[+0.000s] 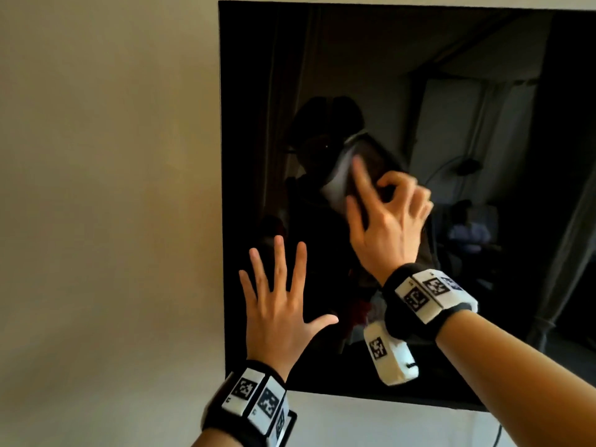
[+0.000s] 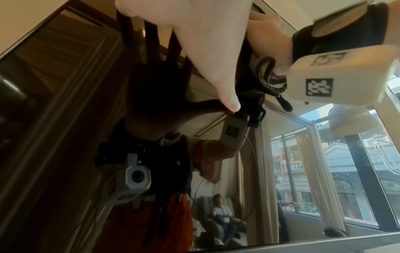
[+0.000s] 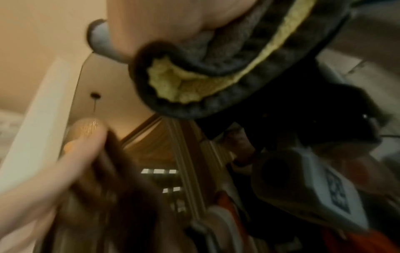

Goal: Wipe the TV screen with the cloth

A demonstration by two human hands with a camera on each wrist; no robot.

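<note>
Left hand (image 1: 280, 309) flat on the TV (image 1: 483, 91) near its left edge, fingers straight and spread, holding nothing. Right hand (image 1: 385, 221) higher and further right on the screen, curled around the cloth (image 1: 346, 171) and pressing it to the glass; index finger (image 1: 362, 179) stretched along it, the rest bent. Cloth blurred in the head view, grey and dark. Seen closer from the right wrist: a dark grey cloth (image 3: 216, 77) with a yellow layer in the fold, bunched under the palm. From the left wrist, thumb (image 2: 229, 101) touched the glass, met by its dark reflection. TV hung on a beige wall (image 1: 113, 156). Marker bands (image 1: 258, 401) on both wrists.
</note>
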